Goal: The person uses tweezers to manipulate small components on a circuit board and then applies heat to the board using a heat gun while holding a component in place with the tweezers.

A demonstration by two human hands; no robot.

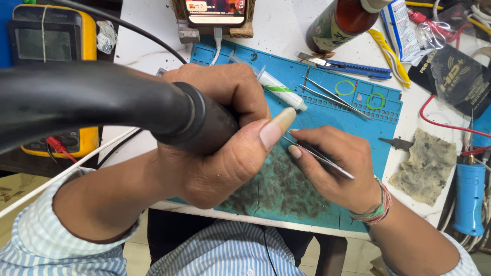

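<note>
A person in a blue-and-white striped shirt leans over a white desk [286,36], both hands working above a blue silicone mat [327,117] whose near half is darkly stained.

The left hand [215,138] is clenched around the thick black handle of a hot-air tool [102,102], which runs out to the left from the grip and fills much of the view. The thumb lies stretched along the handle's end, its long nail pointing toward the other hand.

The right hand [342,168], with coloured threads tied at the wrist, is grasping a pair of slim metal tweezers [319,156] between thumb and fingers. The tweezers slant from the grip toward the left thumb, and their tips are hidden behind that thumb, so what they touch cannot be told.

Just beyond the left grip lies a white syringe [276,84] with a green band, partly covered by the knuckles. Beyond the right grip, a second pair of tweezers [337,97] rests on the mat beside two green rubber rings [376,101]. Farther off are a brown bottle [342,20], a blue utility knife [353,66] and a phone on a stand [215,13]. To the right of the right grip lies a soiled cloth [424,163]; to the left of the left grip sits a yellow multimeter [51,41].
</note>
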